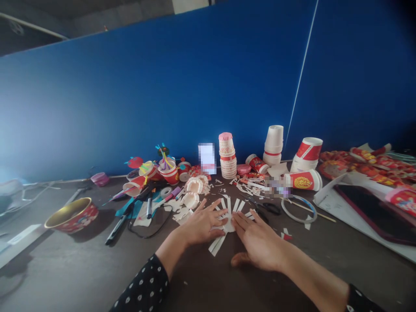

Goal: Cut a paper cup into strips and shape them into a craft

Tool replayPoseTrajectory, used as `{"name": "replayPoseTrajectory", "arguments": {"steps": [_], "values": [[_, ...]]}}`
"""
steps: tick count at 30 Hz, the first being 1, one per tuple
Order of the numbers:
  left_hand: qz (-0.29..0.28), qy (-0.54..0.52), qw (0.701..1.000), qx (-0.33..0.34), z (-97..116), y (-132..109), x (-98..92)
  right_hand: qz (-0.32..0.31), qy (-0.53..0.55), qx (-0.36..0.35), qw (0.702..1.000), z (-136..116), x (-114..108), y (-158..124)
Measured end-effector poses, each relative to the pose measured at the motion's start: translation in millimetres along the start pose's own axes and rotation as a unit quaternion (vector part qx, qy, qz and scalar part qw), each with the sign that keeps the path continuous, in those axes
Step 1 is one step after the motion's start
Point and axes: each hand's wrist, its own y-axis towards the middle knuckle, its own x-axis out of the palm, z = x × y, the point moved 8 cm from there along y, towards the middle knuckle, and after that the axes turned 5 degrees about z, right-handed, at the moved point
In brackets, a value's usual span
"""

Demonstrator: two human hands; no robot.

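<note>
A white paper cup cut into strips [230,225] lies splayed flat on the dark table, its strips fanning out around a round base. My left hand [204,222] rests on its left side, palm down with the fingers spread over several strips. On the right side, my right hand [256,236] presses with outstretched fingers, the thumb lying apart on the table. Both hands partly cover the strips. Just behind my right hand are black-handled scissors [271,209]. White cut cup pieces [190,200] lie beyond my left hand.
Behind stand a cup stack [228,158] and more paper cups [274,145]. A gold-lined bowl [73,215], a hot glue gun or black tool [119,225] and a marker [149,207] are left. A tape ring [299,209] and a phone [373,212] lie right.
</note>
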Motion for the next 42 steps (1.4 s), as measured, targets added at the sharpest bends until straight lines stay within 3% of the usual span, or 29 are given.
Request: {"name": "replayPoseTrajectory", "arguments": {"steps": [8,15,19,21,24,25,28,33,37,42], "values": [[0.031,0.023,0.999,-0.037,-12.0,-0.9,3.2,-0.008,0.020,0.009,1.000,11.8,1.0,3.1],[0.046,0.044,0.996,-0.058,-18.1,2.9,2.9,0.044,0.016,-0.040,0.998,15.1,-5.8,7.0],[0.063,0.041,0.995,-0.059,-20.1,2.7,1.3,0.039,0.001,-0.071,0.997,9.2,-5.6,5.6],[0.071,0.035,0.995,-0.062,-21.1,1.9,0.9,0.112,-0.031,-0.008,0.993,24.8,-14.6,7.8],[0.077,0.032,0.995,-0.063,-22.3,1.2,1.7,0.241,-0.087,0.092,0.962,51.0,-31.2,4.7],[0.079,0.032,0.994,-0.063,-22.6,1.1,2.0,0.256,-0.090,0.108,0.956,56.0,-32.6,3.9],[0.081,0.029,0.994,-0.068,-24.4,1.0,2.8,0.241,-0.078,0.095,0.963,54.1,-29.5,6.1],[0.084,0.031,0.993,-0.079,-25.7,1.9,3.1,0.212,-0.051,0.007,0.976,26.9,-27.3,9.2],[0.135,0.032,0.983,-0.118,-25.9,4.8,-2.0,0.231,-0.005,0.017,0.973,24.1,-36.8,8.6],[0.184,0.041,0.971,-0.150,-18.4,9.3,-6.8,0.177,0.035,0.035,0.983,26.3,-36.0,9.8]]}}
